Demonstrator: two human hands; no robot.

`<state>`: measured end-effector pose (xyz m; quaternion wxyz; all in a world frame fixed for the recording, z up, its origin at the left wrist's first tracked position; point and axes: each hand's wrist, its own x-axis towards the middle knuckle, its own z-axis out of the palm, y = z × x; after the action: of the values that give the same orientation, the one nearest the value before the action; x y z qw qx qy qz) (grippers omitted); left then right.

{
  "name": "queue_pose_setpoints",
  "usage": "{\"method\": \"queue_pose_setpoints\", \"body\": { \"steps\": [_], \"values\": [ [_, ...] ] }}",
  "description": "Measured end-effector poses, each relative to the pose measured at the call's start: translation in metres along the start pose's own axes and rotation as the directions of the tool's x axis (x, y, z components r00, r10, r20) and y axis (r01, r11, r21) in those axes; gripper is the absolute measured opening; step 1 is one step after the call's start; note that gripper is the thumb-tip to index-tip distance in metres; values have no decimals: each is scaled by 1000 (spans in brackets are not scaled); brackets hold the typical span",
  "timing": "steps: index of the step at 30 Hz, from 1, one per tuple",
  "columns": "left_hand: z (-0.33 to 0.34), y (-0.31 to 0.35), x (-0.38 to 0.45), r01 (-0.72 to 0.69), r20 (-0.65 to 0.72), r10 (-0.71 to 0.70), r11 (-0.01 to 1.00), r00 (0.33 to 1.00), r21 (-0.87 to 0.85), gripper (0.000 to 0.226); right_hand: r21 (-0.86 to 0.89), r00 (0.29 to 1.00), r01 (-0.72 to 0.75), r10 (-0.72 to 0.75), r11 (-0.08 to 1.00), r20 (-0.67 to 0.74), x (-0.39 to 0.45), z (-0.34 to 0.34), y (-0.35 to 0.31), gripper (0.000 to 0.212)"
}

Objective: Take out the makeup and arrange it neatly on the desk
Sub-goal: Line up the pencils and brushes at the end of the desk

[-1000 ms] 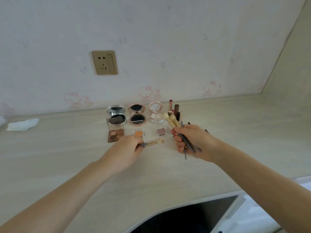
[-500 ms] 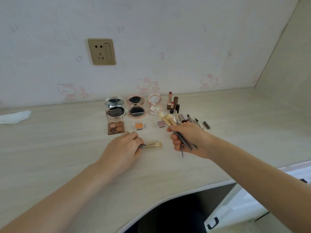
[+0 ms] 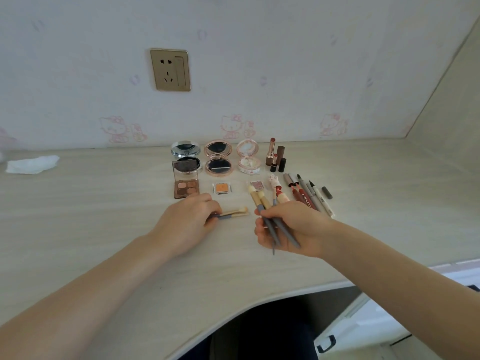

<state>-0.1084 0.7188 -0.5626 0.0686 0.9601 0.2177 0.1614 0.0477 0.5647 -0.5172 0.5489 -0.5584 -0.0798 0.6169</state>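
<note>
On the pale desk, my left hand holds one small makeup brush by its grey handle; the brush lies flat on the desk, its tip pointing right. My right hand grips a bunch of grey-handled brushes, tips up toward the wall. Behind my hands stand rows of makeup: three open round compacts, a brown eyeshadow palette, an orange pan, a pink glitter pan, lipsticks and a row of pens and liners.
A crumpled white tissue lies at the far left of the desk. A gold wall socket sits above the makeup. The desk's curved front edge runs below my arms, with a white drawer and black handle at lower right.
My left hand has lowered the single brush onto the desk. My right hand with its bunch has drifted slightly lower, uncovering the pens behind it.
</note>
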Motion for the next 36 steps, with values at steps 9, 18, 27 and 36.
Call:
{"method": "queue_pose_setpoints", "body": {
  "steps": [9,18,27,36],
  "values": [
    [-9,-15,9,-4,71,8,998,997,-58,18,174,998,-27,37,984,-55,-2,16,22,8],
    [-19,-17,2,45,174,0,966,985,-254,21,203,997,-69,61,977,50,-12,31,24,38],
    [-18,-11,-9,-56,155,111,946,982,-319,54,41,995,4,-8,999,101,-14,25,16,38],
    [-6,-11,-29,-33,180,60,988,982,-151,83,-929,800,301,-588,215,123,-4,2,15,21]
  ]
}}
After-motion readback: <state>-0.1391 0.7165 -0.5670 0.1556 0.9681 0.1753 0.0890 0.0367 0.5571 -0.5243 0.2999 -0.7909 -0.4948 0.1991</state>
